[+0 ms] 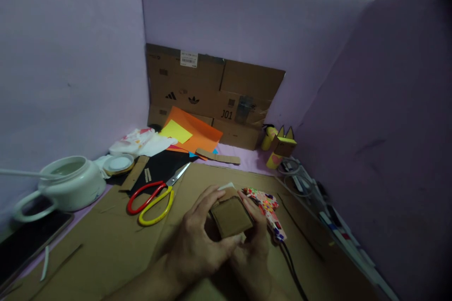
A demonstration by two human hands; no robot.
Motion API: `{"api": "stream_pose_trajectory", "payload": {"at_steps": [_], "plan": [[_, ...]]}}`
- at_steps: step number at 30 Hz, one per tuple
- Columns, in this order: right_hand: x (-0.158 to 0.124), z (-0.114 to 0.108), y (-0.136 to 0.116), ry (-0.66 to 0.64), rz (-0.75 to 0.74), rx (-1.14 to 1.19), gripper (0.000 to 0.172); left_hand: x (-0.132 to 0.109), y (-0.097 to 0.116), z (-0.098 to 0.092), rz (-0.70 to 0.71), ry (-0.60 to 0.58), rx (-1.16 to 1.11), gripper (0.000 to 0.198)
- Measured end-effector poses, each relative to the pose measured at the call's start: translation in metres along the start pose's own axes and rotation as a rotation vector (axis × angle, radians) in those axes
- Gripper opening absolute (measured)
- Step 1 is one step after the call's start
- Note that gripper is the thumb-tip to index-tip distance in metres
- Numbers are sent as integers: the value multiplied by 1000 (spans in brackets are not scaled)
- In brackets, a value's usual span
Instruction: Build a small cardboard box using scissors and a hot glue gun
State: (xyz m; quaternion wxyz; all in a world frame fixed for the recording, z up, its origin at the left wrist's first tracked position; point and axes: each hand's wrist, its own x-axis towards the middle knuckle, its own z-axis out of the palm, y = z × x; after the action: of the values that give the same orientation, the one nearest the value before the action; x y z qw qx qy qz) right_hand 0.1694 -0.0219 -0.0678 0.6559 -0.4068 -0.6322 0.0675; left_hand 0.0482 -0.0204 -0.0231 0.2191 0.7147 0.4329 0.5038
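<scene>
A small brown cardboard box (233, 217) is held between both hands, above the cardboard sheet on the table. My left hand (203, 233) grips its left side, thumb along the near edge and fingers over the far left corner. My right hand (252, 235) closes on the box from the right. A bit of white material (228, 186) shows at the far edge of the box; what it is I cannot tell. Just right of my right hand lies a glue gun (270, 209) with a colourful patterned body and a dark cord. To the left rest scissors (155, 200) with one red and one yellow handle.
A white pot (74, 186) with a handle and a dark phone-like slab (35, 235) sit at the left. Orange paper (197, 131), a yellow sheet (176, 130) and cardboard strips (219, 156) lie behind. Yellow cardboard figures (280, 148) stand back right. Purple walls enclose the table.
</scene>
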Motion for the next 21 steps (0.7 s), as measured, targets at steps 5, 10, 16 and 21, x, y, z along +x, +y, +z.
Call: {"api": "stream_pose_trajectory", "payload": {"at_steps": [5,10,16,21], "plan": [[-1,-1,1,-82,59,-114,57,2,-1,3,-81,10,-33,58],[0,0,5,-116,133,-100,55,8,0,2,-214,-47,-139,54],[3,-1,10,-143,146,-100,58,5,-11,-2,-237,-109,-285,63],[10,-2,6,-110,137,-151,58,4,-19,-1,-349,-85,-593,42]]}}
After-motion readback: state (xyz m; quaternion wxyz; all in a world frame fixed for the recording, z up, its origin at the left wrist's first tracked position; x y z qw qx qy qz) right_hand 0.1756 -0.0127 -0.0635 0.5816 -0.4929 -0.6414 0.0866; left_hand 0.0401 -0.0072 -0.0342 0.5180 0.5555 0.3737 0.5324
